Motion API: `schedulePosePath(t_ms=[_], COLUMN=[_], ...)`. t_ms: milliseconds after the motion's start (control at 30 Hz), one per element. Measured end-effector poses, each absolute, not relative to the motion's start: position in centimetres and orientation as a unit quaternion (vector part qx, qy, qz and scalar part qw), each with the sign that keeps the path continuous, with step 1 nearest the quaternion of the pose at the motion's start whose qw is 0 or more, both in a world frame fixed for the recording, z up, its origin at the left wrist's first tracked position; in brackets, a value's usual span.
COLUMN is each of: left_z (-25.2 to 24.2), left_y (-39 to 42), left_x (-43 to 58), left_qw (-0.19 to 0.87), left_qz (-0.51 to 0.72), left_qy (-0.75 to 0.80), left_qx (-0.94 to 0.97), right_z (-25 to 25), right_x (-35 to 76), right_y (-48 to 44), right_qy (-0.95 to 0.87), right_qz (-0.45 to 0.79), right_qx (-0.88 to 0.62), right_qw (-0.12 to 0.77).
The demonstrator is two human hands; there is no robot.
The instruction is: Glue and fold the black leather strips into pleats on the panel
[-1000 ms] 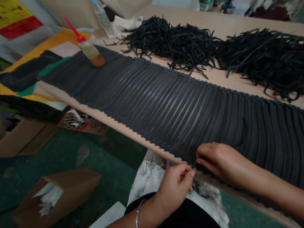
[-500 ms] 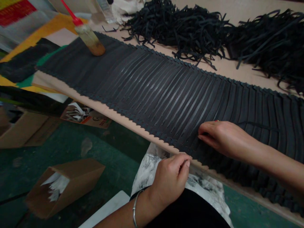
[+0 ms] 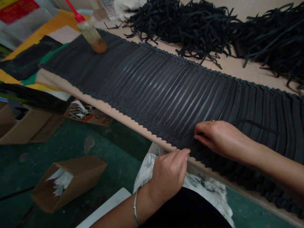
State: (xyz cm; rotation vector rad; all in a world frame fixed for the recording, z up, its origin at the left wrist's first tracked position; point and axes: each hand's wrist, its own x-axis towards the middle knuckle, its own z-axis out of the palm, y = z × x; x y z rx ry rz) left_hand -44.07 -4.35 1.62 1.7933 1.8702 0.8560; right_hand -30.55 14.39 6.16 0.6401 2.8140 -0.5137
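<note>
Right hand (image 3: pixel 217 137) pressed flat, fingers loosely spread, on overlapping black rubber strips (image 3: pixel 166 91) (glossy mid-row); left hand (image 3: pixel 169 172), fingers curled, apparently pinching a strip end at the tan surface (image 3: pixel 118 114) edge.

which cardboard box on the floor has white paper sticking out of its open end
The brown cardboard box nearest the left hand; the box by the left edge shows none.

no legible text, red-and-yellow sign (image 3: pixel 16 8) print too blurred to read
</note>
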Motion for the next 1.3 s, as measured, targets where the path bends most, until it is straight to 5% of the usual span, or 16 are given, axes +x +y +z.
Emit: schedulePosePath(t_ms=[433, 767, 1300], left_z=[2.4, 1.9, 1.6], left_y=[-2.9, -2.8, -2.4], left_x=[-43.8, -43.9, -44.5], left_qw=[0.11, 0.076, 0.055], left_qz=[0.105, 0.128, 0.162], left_qy=[0.683, 0.677, 0.648], left_qx=[0.714, 0.72, 0.742], right_z=[6.8, 8.0, 6.9], right_x=[-30.0, -29.1, -30.0], right_y=[16.5, 26.9, 28.3], right_qy=[0.959, 0.932, 0.927], right_qz=[-0.143, -0.159, -0.144], right_qx=[0.226, 0.324, 0.34], right_qw=[0.092, 0.038, 0.066])
